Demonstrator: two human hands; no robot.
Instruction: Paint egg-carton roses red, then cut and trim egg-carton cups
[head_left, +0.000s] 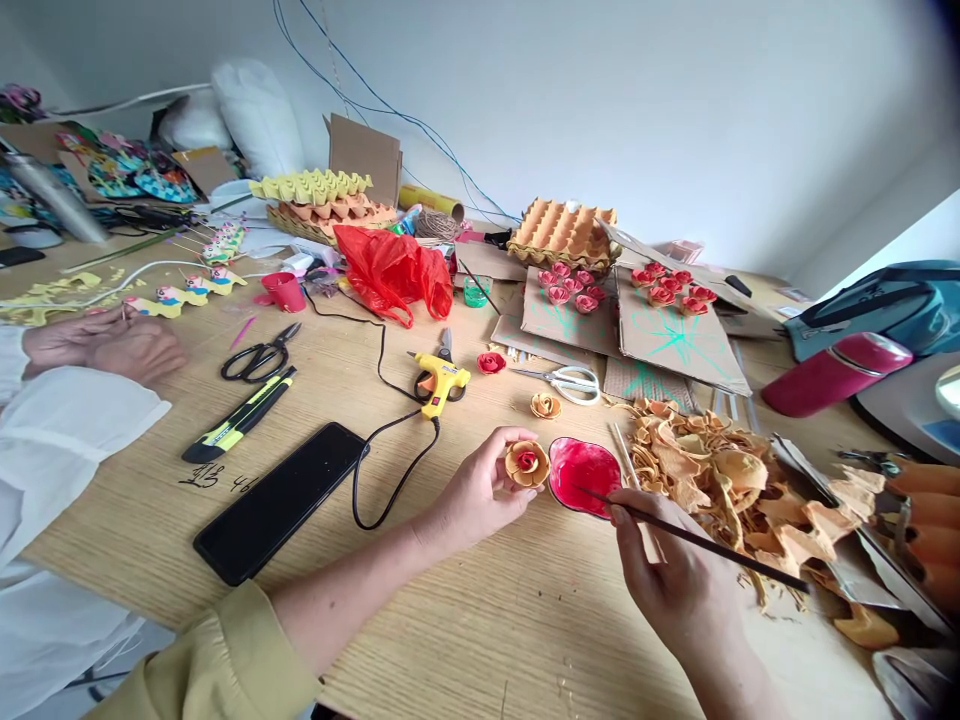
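Observation:
Pinched in my left hand [491, 485] is a tan egg-carton flower [517, 468] whose centre is painted red. My right hand [671, 575] grips a dark, slim paintbrush [712, 545], its tip down in a small dish of red paint [581, 470]. The dish stands just right of the flower. Beyond them on the table lie an unpainted tan flower [546, 405] and a red one [491, 363]. White-handled scissors [574, 384] rest close by those two flowers.
Carton scraps [697, 470] are heaped at right, near a red bottle [836, 372]. Red flowers [671, 288] stand on cardboard. A yellow glue gun [439, 383], its cord, a phone [281, 500] and a box cutter [240, 415] lie left. A co-worker's hands [120, 345] are at far left.

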